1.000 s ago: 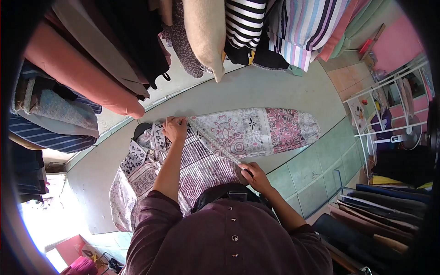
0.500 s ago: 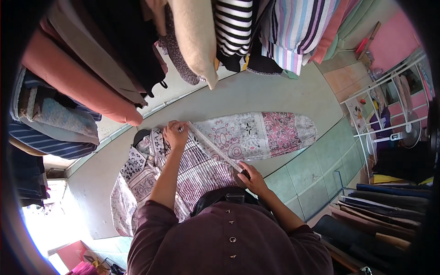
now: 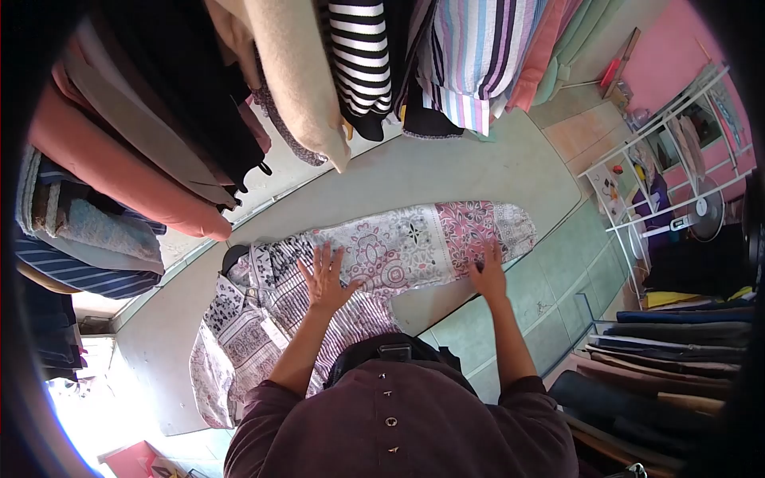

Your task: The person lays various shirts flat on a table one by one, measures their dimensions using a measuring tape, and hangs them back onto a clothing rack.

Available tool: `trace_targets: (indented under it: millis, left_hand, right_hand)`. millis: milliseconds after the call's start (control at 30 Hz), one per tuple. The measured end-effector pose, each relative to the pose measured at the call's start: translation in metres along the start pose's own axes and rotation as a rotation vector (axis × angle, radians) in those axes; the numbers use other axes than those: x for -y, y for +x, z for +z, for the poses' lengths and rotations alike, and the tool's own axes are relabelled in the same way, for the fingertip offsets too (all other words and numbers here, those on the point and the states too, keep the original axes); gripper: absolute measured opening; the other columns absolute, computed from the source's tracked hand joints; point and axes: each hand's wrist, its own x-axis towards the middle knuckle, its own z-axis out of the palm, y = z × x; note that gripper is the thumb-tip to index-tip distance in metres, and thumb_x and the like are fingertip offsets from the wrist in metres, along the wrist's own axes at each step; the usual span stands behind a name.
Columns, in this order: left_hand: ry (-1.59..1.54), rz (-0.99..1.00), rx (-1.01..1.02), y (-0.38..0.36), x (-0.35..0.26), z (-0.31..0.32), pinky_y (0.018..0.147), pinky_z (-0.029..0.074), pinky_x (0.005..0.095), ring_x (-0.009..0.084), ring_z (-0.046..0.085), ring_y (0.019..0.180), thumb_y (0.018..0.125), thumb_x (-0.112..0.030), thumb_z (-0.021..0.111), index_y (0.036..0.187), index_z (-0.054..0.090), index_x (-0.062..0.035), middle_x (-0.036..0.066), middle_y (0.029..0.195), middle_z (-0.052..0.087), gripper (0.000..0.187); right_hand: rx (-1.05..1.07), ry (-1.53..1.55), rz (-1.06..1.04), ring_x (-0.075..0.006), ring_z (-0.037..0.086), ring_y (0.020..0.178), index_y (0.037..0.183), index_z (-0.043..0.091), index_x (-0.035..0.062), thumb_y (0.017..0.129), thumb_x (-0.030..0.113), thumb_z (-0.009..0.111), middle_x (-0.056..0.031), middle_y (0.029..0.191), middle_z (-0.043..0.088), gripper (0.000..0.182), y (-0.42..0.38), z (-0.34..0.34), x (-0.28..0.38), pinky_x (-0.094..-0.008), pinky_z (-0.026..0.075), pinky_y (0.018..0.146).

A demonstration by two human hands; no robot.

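A printed long-sleeved blouse in white, pink and grey lies on a pale board, one sleeve stretched to the right. My left hand is open, fingers spread flat on the cloth near the top of that sleeve. Near the pink-patterned lower part of the sleeve, my right hand is closed around a small dark tape measure, mostly hidden by the fingers. A black hanger end shows at the collar.
Clothes hang above the board's far side, including a striped shirt and a salmon garment. A white rack and a fan stand right. Folded trousers hang lower right, over green floor tiles.
The white tape stretched diagonally between my hands is out of sight. My left hand has let go and spread flat on the blouse; my right hand has moved up and right along the sleeve.
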Motion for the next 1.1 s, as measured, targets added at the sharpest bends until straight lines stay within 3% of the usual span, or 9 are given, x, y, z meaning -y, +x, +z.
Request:
trace_targets:
  millis: [233, 367, 500, 533, 600, 733, 933, 1000, 1100]
  left_hand:
    - [0.007, -0.03, 0.072, 0.001, 0.005, -0.01, 0.092, 0.001, 0.0685, 0.0358, 0.014, 0.129, 0.06, -0.067, 0.056, 0.135, 0.024, -0.0151, 0.007, 0.142, 0.016, 0.097]
    - [-0.026, -0.007, -0.023, 0.005, 0.002, -0.001, 0.092, 0.0, 0.0689, 0.0351, 0.013, 0.129, 0.068, -0.062, 0.051, 0.135, 0.023, -0.0147, 0.008, 0.142, 0.014, 0.087]
    - [-0.585, 0.193, -0.031, 0.015, -0.028, -0.003, 0.091, 0.036, 0.0465, 0.0285, 0.051, 0.105, 0.076, -0.027, 0.063, 0.114, 0.052, -0.0044, 0.013, 0.115, 0.052, 0.045]
    - [-0.582, 0.194, -0.03, 0.016, -0.039, -0.006, 0.091, 0.036, 0.0465, 0.0285, 0.051, 0.105, 0.076, -0.027, 0.063, 0.114, 0.052, -0.0044, 0.013, 0.115, 0.052, 0.045]
    - [-1.212, -0.262, 0.361, 0.016, -0.059, -0.017, 0.069, 0.05, 0.0274, 0.016, 0.061, 0.077, 0.077, -0.012, 0.063, 0.099, 0.059, 0.001, 0.008, 0.088, 0.062, 0.026]
    - [-1.595, -0.451, 0.321, 0.016, -0.051, -0.013, 0.065, 0.05, 0.0216, 0.0118, 0.06, 0.072, 0.081, -0.004, 0.056, 0.093, 0.058, 0.0077, 0.007, 0.085, 0.062, 0.017]
    - [-0.768, -0.344, 0.038, 0.035, -0.015, -0.017, 0.057, 0.047, 0.0237, 0.0096, 0.059, 0.062, 0.072, -0.009, 0.064, 0.083, 0.066, -0.0034, 0.005, 0.07, 0.064, 0.012]
    - [-0.61, -0.428, -0.178, 0.046, 0.011, -0.017, 0.055, 0.047, 0.0308, 0.0216, 0.06, 0.057, 0.071, -0.02, 0.064, 0.078, 0.068, -0.0126, 0.008, 0.068, 0.064, 0.011]
    - [-0.23, -0.615, -0.286, 0.061, 0.037, -0.031, 0.075, 0.041, 0.0444, 0.0259, 0.052, 0.092, 0.068, -0.025, 0.065, 0.067, 0.067, -0.0185, 0.002, 0.094, 0.058, 0.007]
  right_hand:
    - [0.285, -0.192, 0.129, -0.0376, 0.051, 0.1, 0.115, 0.046, 0.0011, 0.072, 0.029, 0.059, -0.0227, 0.127, 0.036, 0.053, 0.0, -0.037, -0.022, -0.0424, 0.045, 0.078]
    - [0.155, 0.165, 0.109, -0.0252, 0.058, 0.078, 0.093, 0.05, 0.0005, 0.073, 0.023, 0.064, -0.0168, 0.095, 0.054, 0.034, 0.016, -0.041, 0.019, -0.0351, 0.046, 0.065]
    - [0.494, 0.674, -0.103, -0.0164, 0.055, 0.065, 0.085, 0.049, 0.001, 0.075, 0.022, 0.065, -0.0102, 0.072, 0.056, 0.028, 0.022, -0.01, 0.093, -0.0274, 0.045, 0.06]
    - [0.575, 0.685, -0.184, -0.0174, 0.056, 0.065, 0.085, 0.048, 0.0011, 0.075, 0.021, 0.064, -0.0106, 0.073, 0.056, 0.027, 0.022, -0.002, 0.109, -0.0279, 0.045, 0.06]
    - [0.553, 0.672, -0.295, -0.0179, 0.056, 0.064, 0.086, 0.048, 0.0009, 0.075, 0.02, 0.064, -0.0105, 0.072, 0.056, 0.027, 0.025, 0.024, 0.125, -0.028, 0.045, 0.06]
    - [0.625, 0.769, -0.313, -0.0188, 0.055, 0.063, 0.085, 0.049, 0.0009, 0.074, 0.022, 0.064, -0.0107, 0.069, 0.056, 0.029, 0.032, 0.047, 0.139, -0.029, 0.045, 0.06]
    - [0.598, 0.611, -0.245, -0.0224, 0.055, 0.061, 0.076, 0.057, 0.0034, 0.071, 0.026, 0.066, -0.0117, 0.067, 0.056, 0.025, 0.053, 0.053, 0.133, -0.0308, 0.044, 0.057]
    - [0.517, 0.519, -0.24, -0.0231, 0.055, 0.062, 0.076, 0.058, 0.0048, 0.07, 0.026, 0.066, -0.0115, 0.067, 0.055, 0.023, 0.07, 0.053, 0.113, -0.0312, 0.044, 0.057]
    - [0.286, 0.346, -0.261, -0.024, 0.057, 0.064, 0.075, 0.061, 0.0081, 0.069, 0.023, 0.065, -0.0104, 0.07, 0.054, 0.016, 0.091, 0.051, 0.088, -0.0323, 0.045, 0.058]
